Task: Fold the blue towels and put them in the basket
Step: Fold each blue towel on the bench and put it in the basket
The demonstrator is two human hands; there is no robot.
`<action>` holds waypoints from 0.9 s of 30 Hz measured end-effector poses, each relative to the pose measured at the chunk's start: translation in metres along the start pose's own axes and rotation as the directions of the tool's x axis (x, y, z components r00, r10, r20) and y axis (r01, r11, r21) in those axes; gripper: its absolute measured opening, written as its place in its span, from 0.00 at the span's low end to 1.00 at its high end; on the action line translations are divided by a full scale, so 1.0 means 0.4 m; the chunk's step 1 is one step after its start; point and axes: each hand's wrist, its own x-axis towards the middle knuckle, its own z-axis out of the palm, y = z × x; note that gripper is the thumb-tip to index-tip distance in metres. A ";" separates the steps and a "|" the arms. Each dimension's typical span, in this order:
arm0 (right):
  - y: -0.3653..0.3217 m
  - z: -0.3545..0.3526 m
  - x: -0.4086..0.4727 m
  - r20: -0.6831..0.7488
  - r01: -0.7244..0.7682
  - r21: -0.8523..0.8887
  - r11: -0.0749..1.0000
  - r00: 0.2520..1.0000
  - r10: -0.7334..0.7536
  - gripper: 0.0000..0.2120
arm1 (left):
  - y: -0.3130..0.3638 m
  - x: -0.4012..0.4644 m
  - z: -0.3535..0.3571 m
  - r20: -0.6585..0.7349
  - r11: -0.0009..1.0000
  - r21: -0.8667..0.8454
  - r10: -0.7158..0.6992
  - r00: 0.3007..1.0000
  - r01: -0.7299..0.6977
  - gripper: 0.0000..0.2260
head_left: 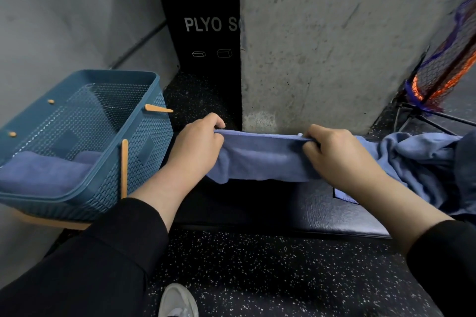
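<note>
A folded blue towel (260, 159) hangs stretched between my hands above a dark padded bench (322, 211). My left hand (198, 144) grips its left upper edge, fingers curled over the top. My right hand (332, 152) pinches the right upper edge. A loose heap of blue towels (422, 162) lies on the bench to the right. At the left stands a teal woven basket (144, 141) with tan handles, with folded blue towels (43, 175) inside it.
A concrete pillar (334, 41) rises just behind the bench. A black plyo box (206, 28) stands in the gap between pillar and left wall. An orange and blue net bag (443, 67) leans at far right. My shoe (177, 301) is on the speckled floor.
</note>
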 end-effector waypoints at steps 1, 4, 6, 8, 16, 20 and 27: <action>0.008 -0.002 0.004 0.019 -0.043 -0.008 0.999 0.999 0.043 0.07 | -0.006 0.002 0.002 -0.017 1.000 -0.018 -0.023 1.000 0.023 0.10; 0.038 -0.007 0.015 0.060 -0.162 -0.032 0.986 0.985 0.164 0.07 | -0.024 0.007 0.007 -0.041 0.988 -0.121 -0.099 0.994 0.093 0.10; 0.060 -0.012 0.027 0.052 -0.219 -0.064 0.974 0.974 0.222 0.09 | -0.036 0.014 0.013 -0.039 0.983 -0.146 -0.116 0.992 0.109 0.08; 0.073 -0.019 0.042 0.036 -0.282 0.013 0.959 0.959 0.281 0.10 | -0.047 0.028 0.014 -0.052 0.978 -0.166 -0.139 0.989 0.129 0.05; 0.072 -0.029 0.094 -0.103 -0.219 0.629 0.746 0.928 0.359 0.12 | 0.010 0.080 0.020 0.009 0.627 -0.746 -0.324 0.946 0.222 0.09; 0.039 -0.097 0.080 -0.462 0.088 0.484 0.871 0.871 0.169 0.13 | 0.053 0.093 -0.046 -0.323 0.666 -0.739 -0.221 0.920 -0.100 0.07; 0.079 -0.112 -0.037 -0.318 0.037 0.367 0.929 0.944 0.088 0.09 | -0.024 0.007 -0.052 -0.233 0.874 -0.476 -0.016 0.972 -0.100 0.13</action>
